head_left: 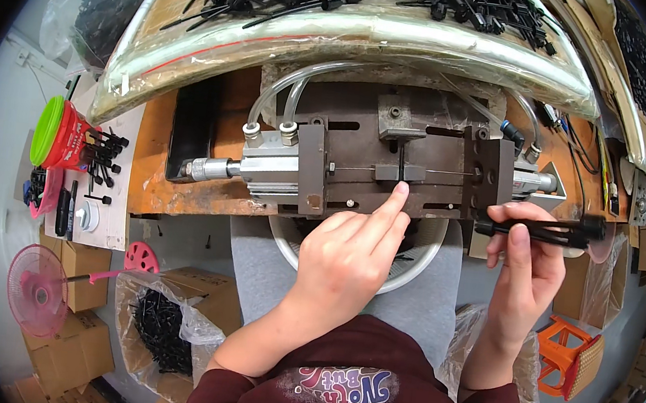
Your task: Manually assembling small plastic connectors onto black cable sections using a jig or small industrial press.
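**Fixture [356, 146] with left hand [344, 263] at centre; black rods [560, 226] in right hand [528, 274]**

Far left: pink fan [37, 289] below; above it, a red bucket [73, 140] with bright green rim, small black parts [103, 155] lying beside it. Worn wooden surface [156, 160] begins next; a plastic-lined box of black pieces [160, 330] sits below.

Centre: silver cylinder [273, 171] at the fixture's left end, clear tubes [272, 90] arching behind. A loaded tray [373, 27] crowds the rear. Left hand: index extended, other fingers curled; fingertip at the middle block, hiding part of a slim black piece [402, 159] there. Cannot tell whether it grips anything.

Right: hand closed, thumb against fingers, around several rods, in front of the fixture's right end. Rods: dark, slender, roughly parallel, lying near horizontal, thicker at the ends. Orange stool [559, 356] below, farther right.
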Demonstrator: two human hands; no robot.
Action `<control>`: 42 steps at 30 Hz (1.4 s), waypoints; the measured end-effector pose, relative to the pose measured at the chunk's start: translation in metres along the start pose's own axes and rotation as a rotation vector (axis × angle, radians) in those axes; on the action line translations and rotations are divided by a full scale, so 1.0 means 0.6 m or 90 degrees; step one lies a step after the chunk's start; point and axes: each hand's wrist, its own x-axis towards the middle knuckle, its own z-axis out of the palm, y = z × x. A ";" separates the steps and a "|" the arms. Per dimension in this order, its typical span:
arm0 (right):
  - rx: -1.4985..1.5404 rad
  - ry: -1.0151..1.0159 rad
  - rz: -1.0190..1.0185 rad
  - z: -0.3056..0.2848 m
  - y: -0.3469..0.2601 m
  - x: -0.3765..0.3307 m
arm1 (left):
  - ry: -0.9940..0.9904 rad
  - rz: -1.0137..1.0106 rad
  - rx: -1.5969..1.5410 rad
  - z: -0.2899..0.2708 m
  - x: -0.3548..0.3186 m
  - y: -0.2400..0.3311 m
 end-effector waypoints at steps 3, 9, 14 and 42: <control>-0.044 0.015 -0.045 -0.013 0.007 -0.002 | 0.012 -0.003 0.008 -0.002 0.013 -0.001; -0.095 0.029 -0.101 -0.025 -0.002 -0.005 | -0.014 -0.029 -0.007 -0.003 0.013 0.000; -0.457 0.075 -0.339 -0.037 0.002 0.006 | -0.040 -0.039 -0.018 -0.010 0.016 -0.002; 0.070 -0.011 -0.026 -0.015 0.007 0.005 | -0.029 0.013 -0.020 -0.008 0.016 -0.004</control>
